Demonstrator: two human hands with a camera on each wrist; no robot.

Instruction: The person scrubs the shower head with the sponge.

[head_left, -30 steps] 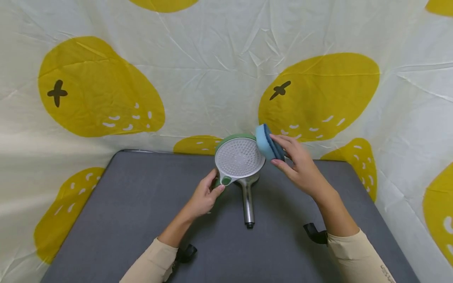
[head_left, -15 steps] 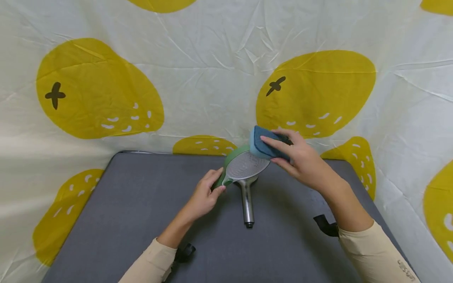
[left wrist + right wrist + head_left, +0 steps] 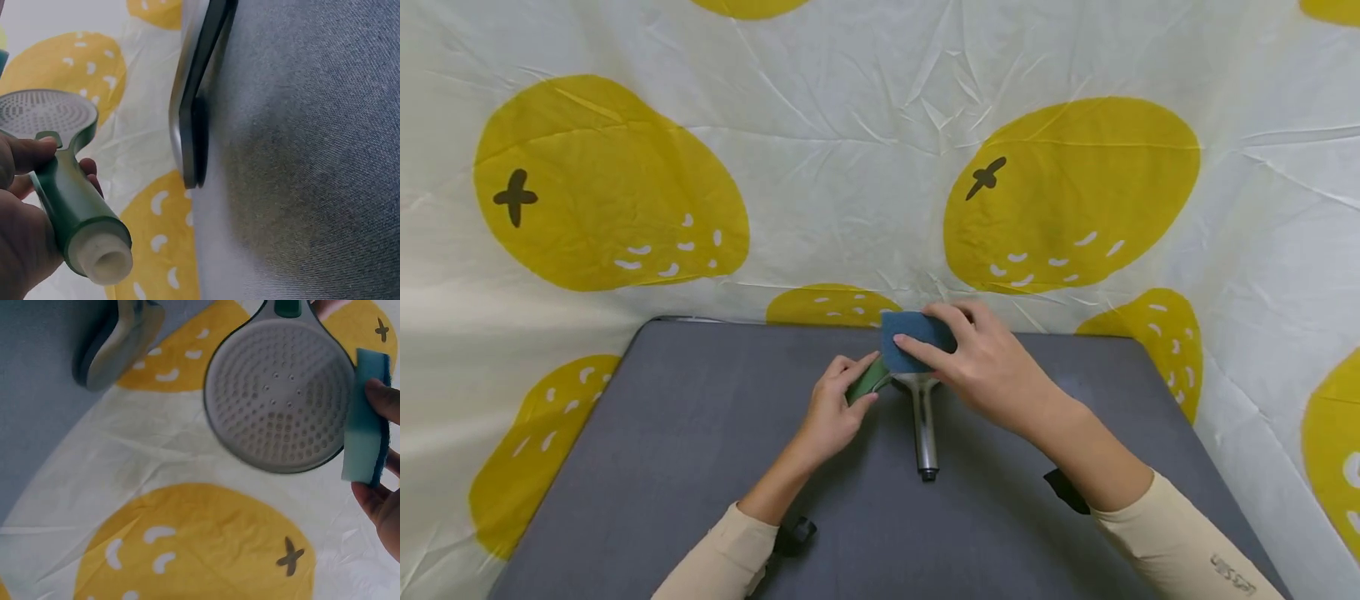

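Note:
The left hand [image 3: 835, 410] grips the green handle [image 3: 78, 197] of a shower head, its thumb near the green button in the left wrist view. The round grey nozzle face [image 3: 278, 394] shows fully in the right wrist view. The right hand [image 3: 992, 367] pinches a blue sponge [image 3: 917, 340], light blue on one side and dark on the other. In the right wrist view the sponge [image 3: 367, 419] stands at the rim of the nozzle face. From the head view, sponge and hand hide most of the shower head.
A second, metallic shower head [image 3: 925, 429] lies on the grey table [image 3: 700, 450], just behind and below the hands. Behind the table hangs a white cloth [image 3: 850, 208] with yellow fruit prints. Black straps show at both wrists.
The right hand has moved left and slightly down with the sponge, across the shower head. The nozzle face has tilted out of the head view while the left hand keeps its grip.

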